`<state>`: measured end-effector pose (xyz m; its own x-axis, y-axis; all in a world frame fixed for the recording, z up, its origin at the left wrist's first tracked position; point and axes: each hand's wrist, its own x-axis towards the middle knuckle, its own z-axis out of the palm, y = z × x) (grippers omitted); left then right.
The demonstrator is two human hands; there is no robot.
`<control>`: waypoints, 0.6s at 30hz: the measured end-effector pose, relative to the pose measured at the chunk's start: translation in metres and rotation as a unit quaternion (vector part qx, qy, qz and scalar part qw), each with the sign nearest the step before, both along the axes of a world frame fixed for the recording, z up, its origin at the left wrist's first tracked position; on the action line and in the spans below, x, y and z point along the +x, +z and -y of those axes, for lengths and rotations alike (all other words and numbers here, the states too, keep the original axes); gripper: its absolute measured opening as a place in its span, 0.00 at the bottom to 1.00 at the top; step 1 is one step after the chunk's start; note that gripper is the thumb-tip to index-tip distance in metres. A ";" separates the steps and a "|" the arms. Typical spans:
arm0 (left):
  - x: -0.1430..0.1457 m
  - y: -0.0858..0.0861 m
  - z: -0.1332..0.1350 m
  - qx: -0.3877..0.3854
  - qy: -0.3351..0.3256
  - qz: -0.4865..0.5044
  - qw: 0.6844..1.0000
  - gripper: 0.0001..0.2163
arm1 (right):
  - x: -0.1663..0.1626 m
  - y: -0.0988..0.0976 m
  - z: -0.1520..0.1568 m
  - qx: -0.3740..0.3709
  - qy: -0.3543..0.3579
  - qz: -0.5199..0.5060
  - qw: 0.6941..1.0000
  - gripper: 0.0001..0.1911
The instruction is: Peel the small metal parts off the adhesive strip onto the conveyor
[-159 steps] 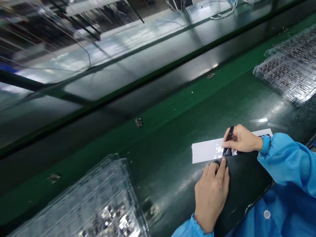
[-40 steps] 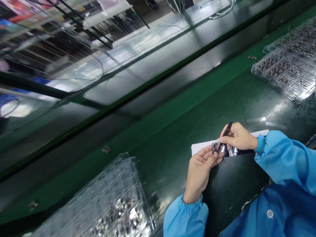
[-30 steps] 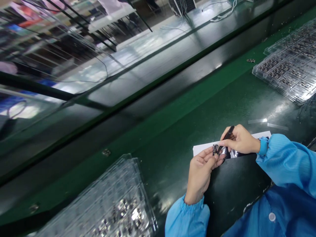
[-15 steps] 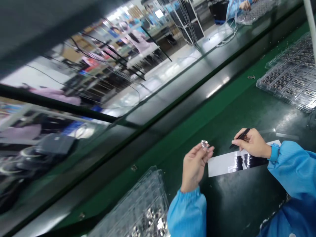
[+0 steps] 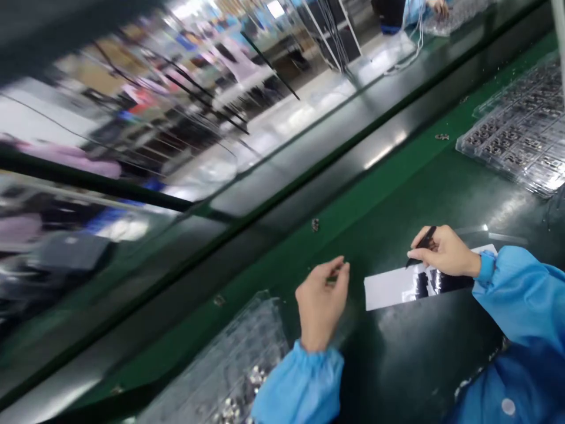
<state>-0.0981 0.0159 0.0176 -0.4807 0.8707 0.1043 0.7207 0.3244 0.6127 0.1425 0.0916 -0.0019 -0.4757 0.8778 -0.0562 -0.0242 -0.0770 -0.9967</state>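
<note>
My left hand hovers over the green belt, its thumb and fingers pinched on a small part that is mostly hidden and blurred. My right hand rests at the far end of a white backing strip with black stickers on it and grips black tweezers, tips pointing down at the strip. Both arms wear blue sleeves.
A stack of clear blister trays with small metal parts lies at the near left. Another tray stack sits at the far right. Small loose parts ride the dark belt strip. Another person in blue works far off at the top.
My left hand lifted the small part away from the tweezers and swung left toward the near tray stack. My right hand stayed by the strip. The camera view tilted up and left.
</note>
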 end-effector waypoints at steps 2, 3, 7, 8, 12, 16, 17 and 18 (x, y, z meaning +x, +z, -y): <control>0.038 -0.008 0.039 -0.004 -0.172 -0.078 0.982 0.08 | 0.003 0.007 0.000 -0.016 0.043 -0.007 0.999 0.13; 0.056 -0.011 0.056 -0.002 -0.231 -0.105 0.967 0.09 | 0.005 0.009 0.000 -0.026 0.065 -0.010 0.998 0.14; 0.106 -0.023 0.093 0.020 -0.304 -0.178 0.936 0.10 | 0.006 0.011 0.004 -0.065 0.119 -0.002 0.991 0.16; 0.112 -0.025 0.094 0.023 -0.302 -0.198 0.932 0.11 | 0.006 0.010 0.005 -0.069 0.125 0.005 0.990 0.16; 0.119 -0.025 0.085 -0.015 -0.276 -0.278 0.920 0.15 | 0.003 0.002 0.005 -0.082 0.136 0.035 0.987 0.18; 0.119 -0.022 0.079 -0.061 -0.270 -0.291 0.916 0.16 | 0.002 -0.002 0.005 -0.075 0.140 0.058 0.986 0.17; 0.119 -0.022 0.079 -0.065 -0.271 -0.286 0.917 0.16 | 0.003 -0.002 0.005 -0.066 0.141 0.063 0.986 0.17; 0.119 -0.022 0.080 -0.067 -0.273 -0.281 0.918 0.16 | 0.003 -0.002 0.005 -0.056 0.142 0.068 0.986 0.16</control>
<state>0.0211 -0.0638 -0.0041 0.1277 0.9888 0.0774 0.9881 -0.1335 0.0761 0.1452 0.0864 -0.0039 -0.6825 0.6953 -0.2251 0.1479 -0.1702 -0.9742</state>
